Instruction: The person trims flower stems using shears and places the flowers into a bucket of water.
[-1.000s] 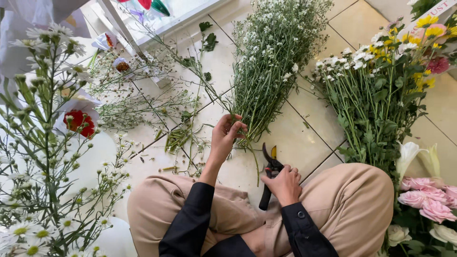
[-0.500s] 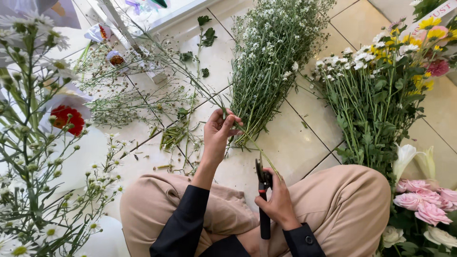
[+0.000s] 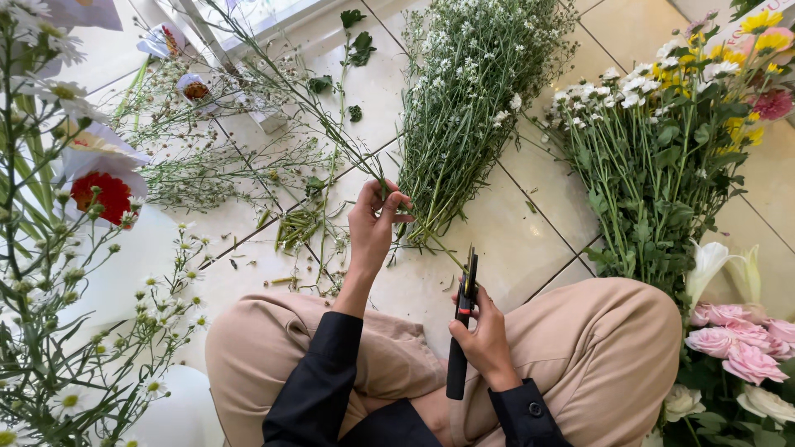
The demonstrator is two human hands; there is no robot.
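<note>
I sit cross-legged on a tiled floor in tan trousers and dark sleeves. My left hand [image 3: 374, 223] pinches a long thin green flower stem [image 3: 310, 103] that runs up and left across the tiles. My right hand [image 3: 484, 339] grips black-handled garden shears [image 3: 464, 319] with the blades pointing up, their tips close to the lower end of that stem. A large bundle of small white flowers [image 3: 464, 99] lies on the floor just right of my left hand.
A bunch of white, yellow and pink flowers [image 3: 662, 149] stands at right, with pink roses [image 3: 737, 339] and a white lily [image 3: 712, 261] below it. White daisies [image 3: 50, 273] fill the left foreground. Cut stems and leaves [image 3: 298, 223] litter the tiles.
My left hand has lifted the thin stem slightly. My right hand has turned the shears from lying on my thigh to upright, blades raised toward the stem's end.
</note>
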